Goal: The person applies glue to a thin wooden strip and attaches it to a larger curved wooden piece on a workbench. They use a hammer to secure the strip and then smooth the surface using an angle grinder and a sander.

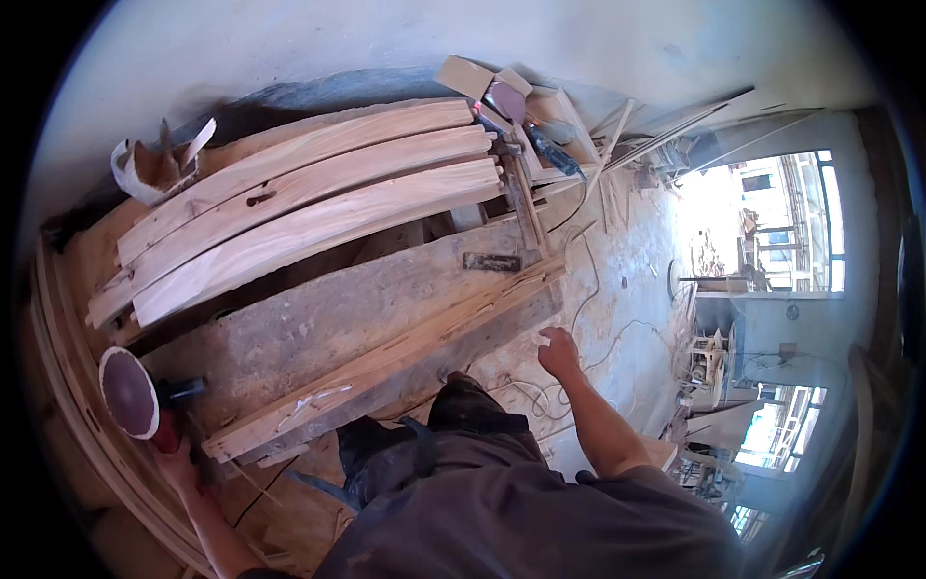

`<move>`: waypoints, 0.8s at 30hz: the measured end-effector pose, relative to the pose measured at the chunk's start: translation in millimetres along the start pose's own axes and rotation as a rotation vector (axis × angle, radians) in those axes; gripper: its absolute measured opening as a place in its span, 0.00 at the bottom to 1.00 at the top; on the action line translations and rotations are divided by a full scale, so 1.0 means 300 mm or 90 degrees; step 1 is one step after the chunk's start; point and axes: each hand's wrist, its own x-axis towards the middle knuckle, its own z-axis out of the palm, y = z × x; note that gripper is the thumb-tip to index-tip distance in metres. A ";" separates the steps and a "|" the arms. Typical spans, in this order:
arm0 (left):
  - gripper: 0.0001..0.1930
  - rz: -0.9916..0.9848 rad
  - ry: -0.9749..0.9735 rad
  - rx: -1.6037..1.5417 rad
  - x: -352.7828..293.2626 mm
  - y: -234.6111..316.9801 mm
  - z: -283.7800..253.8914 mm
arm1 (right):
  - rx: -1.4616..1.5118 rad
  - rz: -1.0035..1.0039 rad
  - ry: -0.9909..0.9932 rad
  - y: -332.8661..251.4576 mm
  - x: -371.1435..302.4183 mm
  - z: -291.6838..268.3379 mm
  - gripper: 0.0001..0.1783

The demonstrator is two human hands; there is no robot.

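My left hand (177, 468) is closed around the red body of an angle grinder (166, 432), held off the bench's left end. Its round sanding disc (128, 394) faces up toward me, purplish with a pale worn rim, and a black side handle (183, 389) sticks out to the right. My right hand (558, 353) hangs empty over the floor, right of the bench, its fingers loosely bent and partly apart. Three pale planks with tenoned ends (318, 228) lie side by side across the far part of the worn bench (318, 307). One long timber (405, 357) runs along the near edge.
A dark metal piece (492, 261) lies on the bench's right end. Beyond it are a cardboard box (466, 76), a wooden tray (582, 130) and a blue power tool (553, 151). Cords (588, 289) trail over the floor. Curved boards (72, 357) stand at left.
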 end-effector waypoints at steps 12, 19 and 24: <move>0.26 0.025 0.128 0.062 -0.692 0.397 0.145 | -0.420 -0.282 0.255 -0.070 1.315 -0.398 0.28; 0.26 0.099 -0.054 0.146 -1.392 1.125 0.566 | -0.334 -0.146 -0.038 -0.037 1.698 -0.340 0.30; 0.23 0.206 -0.288 0.003 -1.540 1.611 0.704 | -0.111 -0.047 -0.005 0.069 1.746 -0.371 0.43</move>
